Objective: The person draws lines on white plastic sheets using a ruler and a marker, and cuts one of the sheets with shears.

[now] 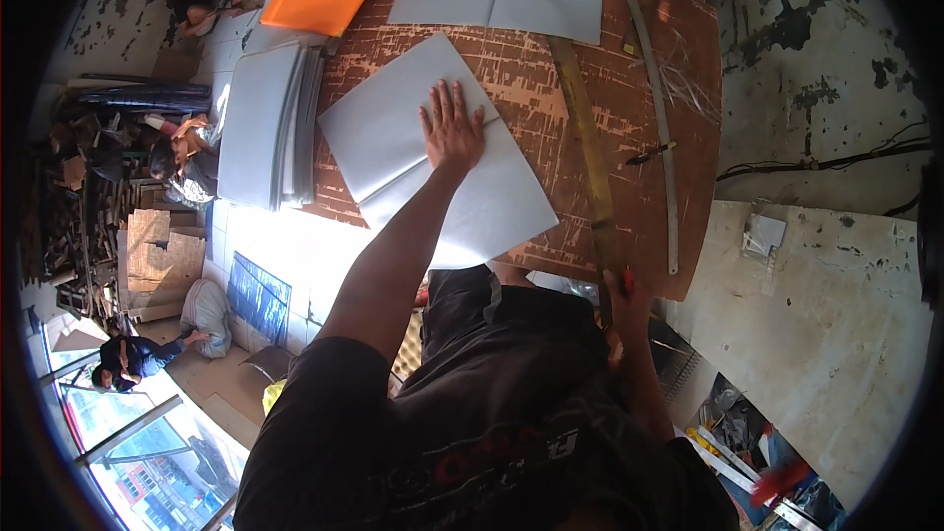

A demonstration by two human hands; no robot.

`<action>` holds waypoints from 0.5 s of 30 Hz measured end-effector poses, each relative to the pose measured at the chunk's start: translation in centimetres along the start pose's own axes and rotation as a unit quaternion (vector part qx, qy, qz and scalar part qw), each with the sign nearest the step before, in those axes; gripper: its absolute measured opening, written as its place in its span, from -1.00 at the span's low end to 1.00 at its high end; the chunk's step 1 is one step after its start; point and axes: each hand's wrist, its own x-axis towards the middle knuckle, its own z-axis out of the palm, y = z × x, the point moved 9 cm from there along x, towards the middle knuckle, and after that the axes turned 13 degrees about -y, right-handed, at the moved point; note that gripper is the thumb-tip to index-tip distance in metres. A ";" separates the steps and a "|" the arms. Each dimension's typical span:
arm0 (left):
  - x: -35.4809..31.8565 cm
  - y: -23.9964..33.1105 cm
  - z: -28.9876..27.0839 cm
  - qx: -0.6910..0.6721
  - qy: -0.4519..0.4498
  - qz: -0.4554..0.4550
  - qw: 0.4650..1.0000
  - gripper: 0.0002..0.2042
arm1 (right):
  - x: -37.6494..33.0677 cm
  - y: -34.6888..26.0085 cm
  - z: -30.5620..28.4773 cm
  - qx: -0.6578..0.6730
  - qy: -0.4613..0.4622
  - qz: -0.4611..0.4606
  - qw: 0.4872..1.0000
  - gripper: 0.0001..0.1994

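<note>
Works at a scuffed red-brown counter [639,226]. Has a creased silver-grey sheet [393,128] askew at its near edge, toward the near left corner, and a stack of grey sheets [261,128] along its left edge. Seems to be at the step of flattening and steadying the sheet, left of a long yellowish strip [587,147]. Spreads the left hand [455,133] open, palm down, on the sheet; seems to close the right hand [631,301] around a small red item [628,280], kind unclear, by the near edge. Probably calls next for firm, even pressure to avoid slipping. Shows printed lettering [562,445] on the dark shirt [472,383], mostly too dim to read; shows no legible label on the sheets
</note>
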 end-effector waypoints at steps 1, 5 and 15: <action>0.0 0.0 -0.2 -0.007 0.000 0.001 1.000 -0.33 | -0.6 0.6 -0.2 -0.042 -0.032 0.028 0.998 -0.63; 0.1 0.1 0.1 -0.008 -0.029 -0.008 1.000 -0.33 | -2.0 -0.1 -0.7 -0.067 -0.036 -0.065 0.995 -0.64; 0.0 -1.1 0.3 -0.118 0.015 0.030 0.992 -0.37 | 3.5 -3.3 6.3 -0.082 -0.208 0.017 0.975 -0.66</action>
